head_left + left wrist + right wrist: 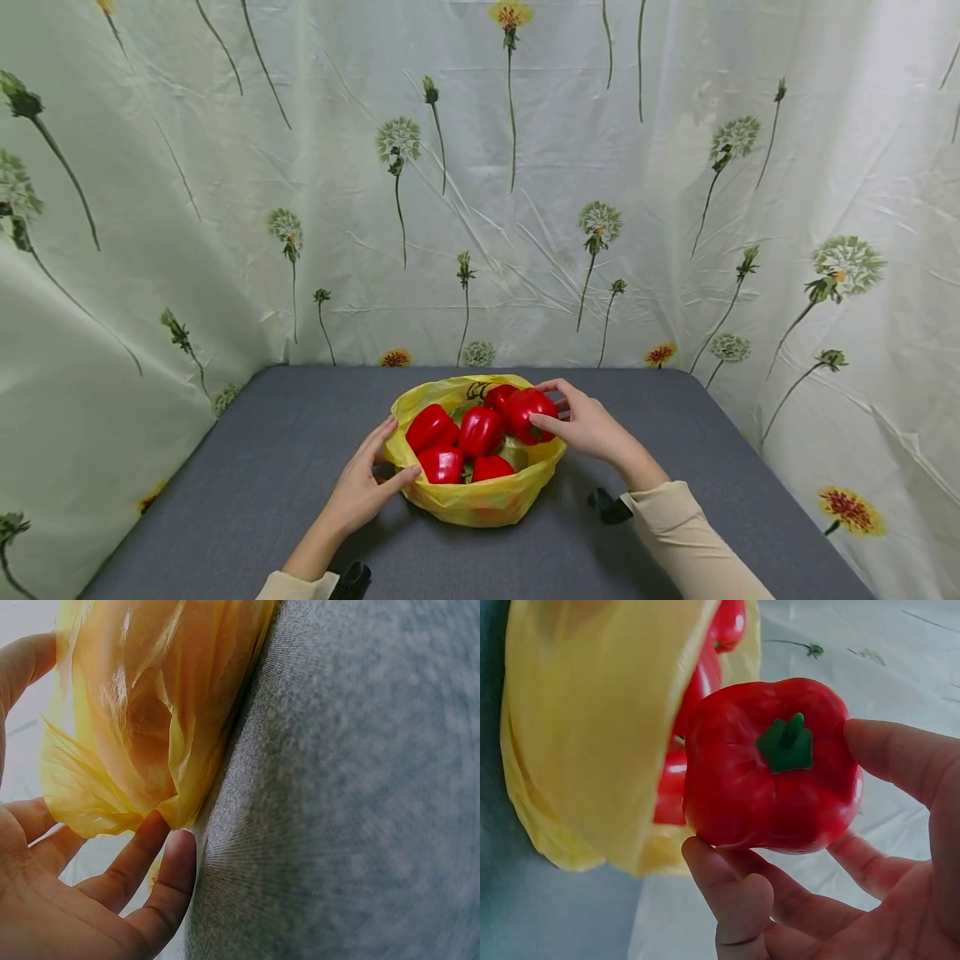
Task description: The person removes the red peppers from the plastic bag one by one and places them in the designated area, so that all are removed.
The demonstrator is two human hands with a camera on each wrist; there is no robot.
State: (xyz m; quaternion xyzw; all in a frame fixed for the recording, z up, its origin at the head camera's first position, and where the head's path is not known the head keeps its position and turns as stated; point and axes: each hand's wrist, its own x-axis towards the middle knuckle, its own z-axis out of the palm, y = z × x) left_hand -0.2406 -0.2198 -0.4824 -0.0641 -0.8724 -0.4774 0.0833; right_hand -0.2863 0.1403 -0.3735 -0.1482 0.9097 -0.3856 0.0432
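Note:
A yellow plastic bag (480, 508) stands on the table with its mouth rolled wide, filled with several shiny red bell peppers (482, 431). My right hand (588, 423) grips one red bell pepper (769, 772) between thumb and fingers at the bag's right rim; its green stem faces the wrist camera. At the bag's left side, my left hand (363, 492) rests against the yellow plastic, thumb near the front rim and fingers spread along the side. In the left wrist view these fingers (135, 859) are fairly straight and touch the crinkled plastic. Something olive-green (513, 452) shows among the peppers.
A dark grey cloth covers the table (300, 433). Behind it and along both sides hangs a pale curtain (480, 225) printed with dandelions. Black straps (609, 506) are on both wrists, below beige sleeves (678, 533).

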